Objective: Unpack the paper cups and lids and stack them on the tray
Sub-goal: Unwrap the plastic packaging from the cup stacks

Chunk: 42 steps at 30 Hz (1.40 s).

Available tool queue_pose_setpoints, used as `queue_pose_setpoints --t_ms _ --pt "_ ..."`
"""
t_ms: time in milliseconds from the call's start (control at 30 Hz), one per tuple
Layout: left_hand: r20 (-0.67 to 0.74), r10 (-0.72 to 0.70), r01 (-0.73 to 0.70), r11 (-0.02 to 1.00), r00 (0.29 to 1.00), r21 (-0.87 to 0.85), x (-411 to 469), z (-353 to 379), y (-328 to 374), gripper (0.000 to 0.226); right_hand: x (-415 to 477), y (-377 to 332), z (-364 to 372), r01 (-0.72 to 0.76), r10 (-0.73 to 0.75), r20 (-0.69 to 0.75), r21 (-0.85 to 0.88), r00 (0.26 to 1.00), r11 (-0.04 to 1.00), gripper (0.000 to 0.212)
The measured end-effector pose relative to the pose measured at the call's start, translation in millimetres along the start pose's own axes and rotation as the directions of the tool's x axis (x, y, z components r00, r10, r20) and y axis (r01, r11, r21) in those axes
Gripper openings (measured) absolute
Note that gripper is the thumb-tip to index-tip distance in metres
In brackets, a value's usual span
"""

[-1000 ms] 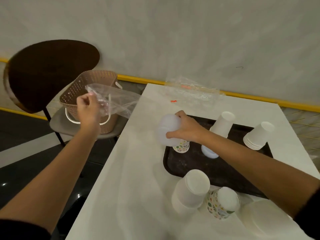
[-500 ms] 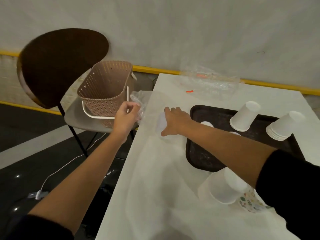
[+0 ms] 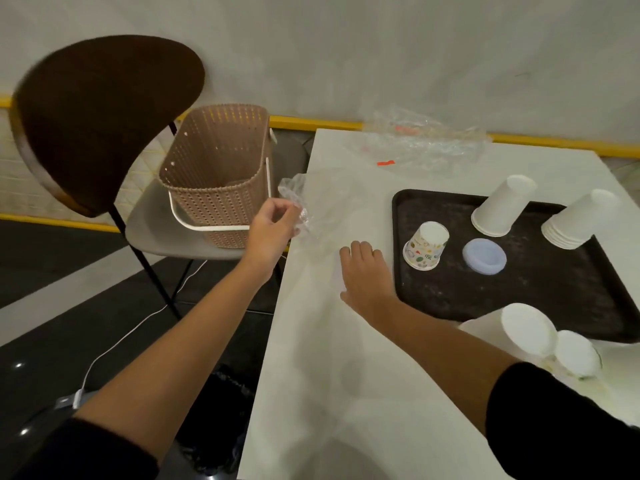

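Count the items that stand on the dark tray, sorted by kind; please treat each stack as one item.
white cup stacks: 2
patterned cup: 1
bluish lid pile: 1
Total: 4

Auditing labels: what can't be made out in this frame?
Head view:
- Under the right hand: palm covers it; anything pressed on the white table is unclear.
- Clear plastic bag in the left hand's grip: see-through, blurred; contents unreadable.
- Small paper cup, bottom right: its white base faces the camera, hiding the sides.
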<state>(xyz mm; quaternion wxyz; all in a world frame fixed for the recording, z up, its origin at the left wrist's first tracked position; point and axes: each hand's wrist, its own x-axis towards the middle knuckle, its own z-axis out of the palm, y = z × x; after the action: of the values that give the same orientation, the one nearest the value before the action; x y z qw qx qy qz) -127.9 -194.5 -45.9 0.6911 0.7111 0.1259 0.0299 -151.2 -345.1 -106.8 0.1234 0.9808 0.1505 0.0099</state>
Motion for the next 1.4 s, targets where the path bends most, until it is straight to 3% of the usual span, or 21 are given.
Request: queue_pose_setpoints --t_ms 267,467,600,700,767,900,1067,1133,1200,1267,1400 --pt "0.018 -0.025 0.025 1.000 1.000 -0.006 -3 0 -6 0.012 -34 -11 13 0.091 -0.090 0.056 -0.008 0.994 0.996 0.070" --pt "0.049 -0.043 0.043 0.999 0.998 -0.011 -5 2 -5 0.009 -52 -14 15 -0.007 0.002 0.072 0.062 0.997 0.998 0.069" --pt "0.063 -0.030 0.031 0.999 0.998 -0.007 -5 8 5 0.008 -39 1 -5 -0.090 0.110 -0.098 0.189 0.989 0.978 0.052" --pt "0.034 -0.004 0.006 0.998 0.999 -0.059 -4 14 17 0.009 -17 20 -35 -0.121 0.156 -0.094 0.300 0.983 0.946 0.045" --pt "-0.007 -0.007 0.006 0.995 1.000 -0.098 -1 16 28 0.012 1 36 -59 -0.149 0.202 -0.115 0.357 0.973 0.922 0.051" --pt "-0.036 0.002 -0.010 0.976 0.999 -0.217 9 15 61 0.014 30 69 -114 -0.126 0.176 -0.131 0.325 0.976 0.937 0.087" --pt "0.143 0.152 -0.072 0.888 0.978 -0.455 20 8 99 0.017 49 104 -153 -0.050 0.067 -0.143 0.117 0.987 0.992 0.105" --pt "0.191 0.186 -0.059 0.847 0.964 -0.528 13 10 108 0.029 51 116 -157 -0.052 0.067 -0.167 0.089 0.984 0.995 0.096" --pt "0.216 0.179 -0.020 0.811 0.960 -0.585 8 12 114 0.044 53 128 -156 -0.018 0.039 -0.262 0.082 0.964 0.996 0.065" --pt "0.201 0.157 -0.004 0.796 0.967 -0.605 8 15 115 0.042 55 140 -154 0.043 -0.011 -0.348 0.085 0.937 0.995 0.034" --pt "0.143 0.105 -0.005 0.825 0.984 -0.565 22 20 104 0.031 52 173 -152 0.105 -0.037 -0.428 0.137 0.903 0.985 0.024"
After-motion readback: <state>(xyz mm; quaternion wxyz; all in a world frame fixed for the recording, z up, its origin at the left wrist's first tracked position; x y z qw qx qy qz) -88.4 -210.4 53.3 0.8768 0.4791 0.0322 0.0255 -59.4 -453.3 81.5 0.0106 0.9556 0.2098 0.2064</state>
